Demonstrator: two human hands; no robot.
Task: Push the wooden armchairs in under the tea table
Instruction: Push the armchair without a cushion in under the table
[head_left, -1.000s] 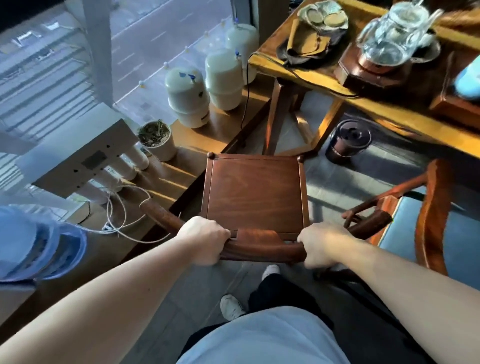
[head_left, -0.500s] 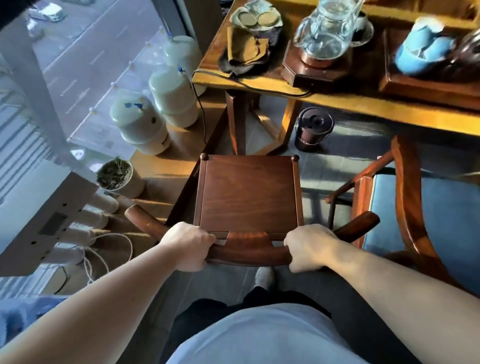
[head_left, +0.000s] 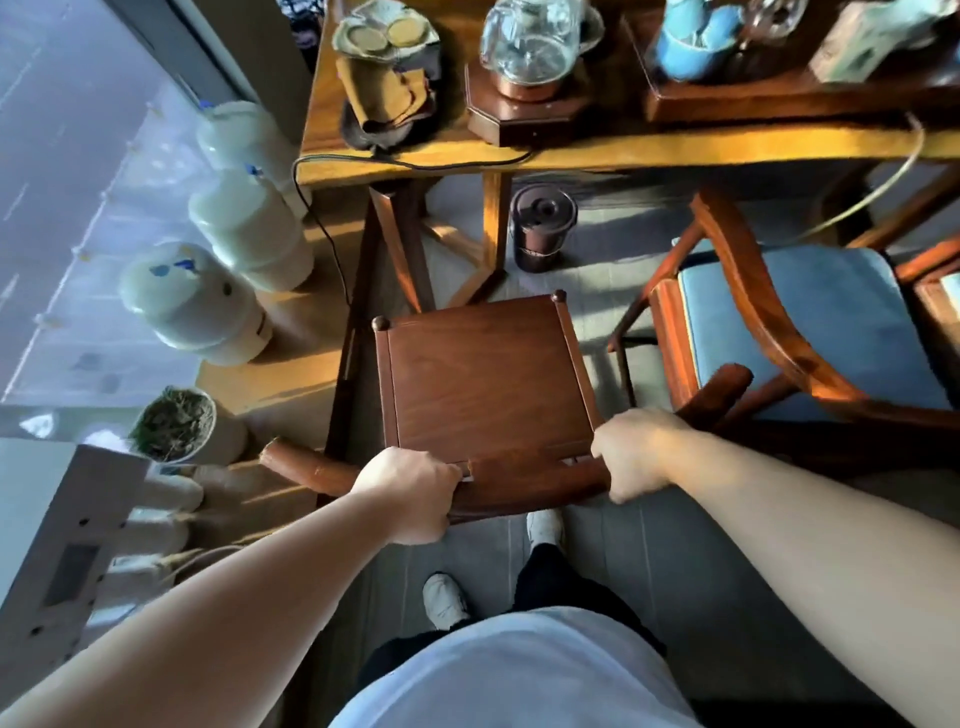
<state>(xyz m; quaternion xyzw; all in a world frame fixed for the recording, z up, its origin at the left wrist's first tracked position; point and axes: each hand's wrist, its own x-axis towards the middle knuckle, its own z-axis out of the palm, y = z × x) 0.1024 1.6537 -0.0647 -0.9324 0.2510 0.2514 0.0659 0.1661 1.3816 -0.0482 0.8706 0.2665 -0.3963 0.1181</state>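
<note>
A dark wooden armchair (head_left: 483, 379) with a bare square seat stands in front of me, its front edge close to the legs of the tea table (head_left: 649, 150). My left hand (head_left: 410, 493) grips the curved back rail on the left. My right hand (head_left: 634, 452) grips the same rail on the right. A second wooden armchair (head_left: 789, 322) with a blue cushion stands to the right, its seat out from under the table and its arm touching the first chair's rail end.
A dark lidded bin (head_left: 540, 228) sits on the floor under the table. White tanks (head_left: 244, 228) and a potted plant (head_left: 176, 423) line a low wooden ledge at left. A glass kettle (head_left: 530, 41), cloths and cups crowd the tabletop. A black cable (head_left: 322, 234) hangs down.
The chair has moved forward toward the table and turned slightly. I have stepped closer. Both hands keep their hold on the back rail.
</note>
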